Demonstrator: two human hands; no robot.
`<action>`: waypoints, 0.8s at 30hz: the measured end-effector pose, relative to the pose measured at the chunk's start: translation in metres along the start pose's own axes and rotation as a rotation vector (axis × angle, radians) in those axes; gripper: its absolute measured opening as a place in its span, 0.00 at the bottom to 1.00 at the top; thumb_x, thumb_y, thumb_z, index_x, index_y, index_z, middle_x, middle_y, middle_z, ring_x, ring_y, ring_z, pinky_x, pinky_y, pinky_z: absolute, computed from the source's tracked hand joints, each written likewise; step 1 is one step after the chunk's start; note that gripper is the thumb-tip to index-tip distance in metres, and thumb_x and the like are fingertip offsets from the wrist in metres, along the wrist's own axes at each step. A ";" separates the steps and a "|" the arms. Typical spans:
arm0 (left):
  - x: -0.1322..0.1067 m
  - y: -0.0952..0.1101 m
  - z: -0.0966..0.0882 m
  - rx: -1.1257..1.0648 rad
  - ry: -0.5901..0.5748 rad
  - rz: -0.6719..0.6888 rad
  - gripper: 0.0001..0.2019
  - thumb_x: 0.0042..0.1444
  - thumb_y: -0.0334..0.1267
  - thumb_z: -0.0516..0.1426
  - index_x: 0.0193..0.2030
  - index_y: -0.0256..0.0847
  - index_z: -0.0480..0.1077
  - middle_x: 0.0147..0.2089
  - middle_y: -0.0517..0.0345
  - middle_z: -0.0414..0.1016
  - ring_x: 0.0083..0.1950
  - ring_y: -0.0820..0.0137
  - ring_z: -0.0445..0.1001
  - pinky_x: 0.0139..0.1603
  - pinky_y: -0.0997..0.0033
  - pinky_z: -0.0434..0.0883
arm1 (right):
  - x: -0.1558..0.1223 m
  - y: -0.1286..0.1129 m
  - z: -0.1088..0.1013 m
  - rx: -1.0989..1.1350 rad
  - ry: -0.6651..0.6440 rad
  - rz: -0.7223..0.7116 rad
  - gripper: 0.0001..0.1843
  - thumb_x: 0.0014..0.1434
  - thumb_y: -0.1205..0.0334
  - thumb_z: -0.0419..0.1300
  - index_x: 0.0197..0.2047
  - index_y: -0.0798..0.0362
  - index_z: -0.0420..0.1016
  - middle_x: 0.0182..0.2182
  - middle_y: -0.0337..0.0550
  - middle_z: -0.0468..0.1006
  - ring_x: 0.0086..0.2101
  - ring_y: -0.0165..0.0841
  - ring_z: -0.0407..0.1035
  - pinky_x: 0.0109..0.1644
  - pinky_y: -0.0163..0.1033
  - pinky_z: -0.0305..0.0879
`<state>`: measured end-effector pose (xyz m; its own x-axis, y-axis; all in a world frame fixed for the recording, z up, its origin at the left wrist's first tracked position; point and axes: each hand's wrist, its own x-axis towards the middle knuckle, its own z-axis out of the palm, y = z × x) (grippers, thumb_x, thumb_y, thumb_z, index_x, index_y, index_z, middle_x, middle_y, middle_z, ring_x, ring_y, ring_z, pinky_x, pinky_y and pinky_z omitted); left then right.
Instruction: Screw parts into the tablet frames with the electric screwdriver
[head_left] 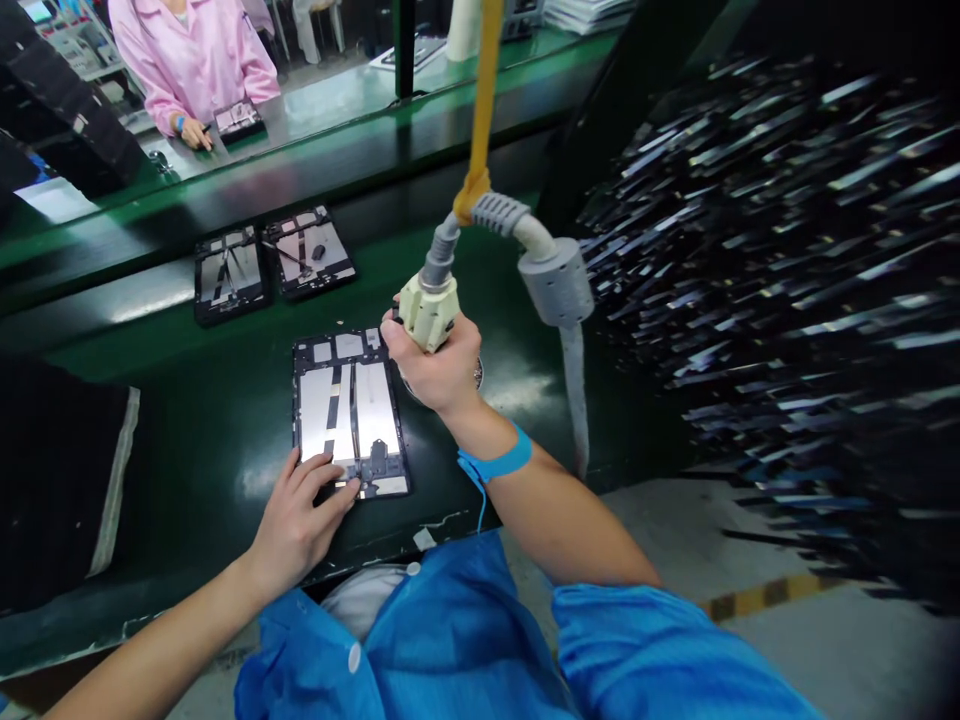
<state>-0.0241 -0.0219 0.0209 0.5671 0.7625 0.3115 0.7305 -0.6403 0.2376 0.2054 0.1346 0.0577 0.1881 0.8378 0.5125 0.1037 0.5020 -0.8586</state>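
Observation:
An opened tablet shell [367, 395], with silvery panels and dark ribbon strips, lies flat on the green bench. At its lower left edge rests my left hand [304, 510], fingers apart, their tips touching the parts near the bottom. My right hand [439, 370] is wrapped around a cream-coloured electric screwdriver [429, 312], held upright just right of the tablet's upper corner. Its lower end and tip are hidden beneath the hand. Behind that hand, the rim of a small round dish [479, 374] shows, mostly covered.
Two more opened tablets [231, 272] lie farther back. A yellow strap [486, 90] and grey cable [571, 390] hang by the screwdriver. Dark stacked material [60, 480] stands left; many thin dark pieces [780, 300] crowd the right. Across the bench sits a person in pink [199, 60].

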 end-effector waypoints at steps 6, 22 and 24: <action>0.040 -0.026 0.022 -0.037 0.110 -0.092 0.10 0.68 0.34 0.59 0.53 0.46 0.78 0.51 0.50 0.79 0.58 0.57 0.74 0.65 0.39 0.67 | 0.006 0.013 -0.007 -0.007 0.034 -0.008 0.10 0.61 0.56 0.65 0.44 0.48 0.75 0.37 0.41 0.82 0.38 0.36 0.79 0.44 0.44 0.79; 0.046 -0.039 0.033 -0.111 0.123 -0.133 0.11 0.69 0.33 0.58 0.54 0.46 0.77 0.58 0.46 0.76 0.69 0.49 0.67 0.65 0.29 0.64 | 0.009 0.028 0.003 0.013 0.096 0.035 0.12 0.59 0.57 0.66 0.45 0.49 0.74 0.35 0.38 0.80 0.22 0.26 0.71 0.27 0.36 0.73; 0.046 -0.038 0.032 -0.111 0.119 -0.133 0.11 0.69 0.33 0.57 0.54 0.45 0.77 0.58 0.46 0.76 0.69 0.50 0.67 0.66 0.29 0.64 | 0.010 0.029 0.004 0.015 0.104 0.031 0.12 0.58 0.56 0.66 0.45 0.49 0.74 0.34 0.38 0.79 0.21 0.26 0.71 0.26 0.36 0.73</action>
<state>-0.0135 0.0404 -0.0037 0.4145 0.8290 0.3754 0.7456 -0.5459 0.3822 0.2061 0.1589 0.0378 0.2910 0.8264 0.4820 0.0822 0.4803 -0.8732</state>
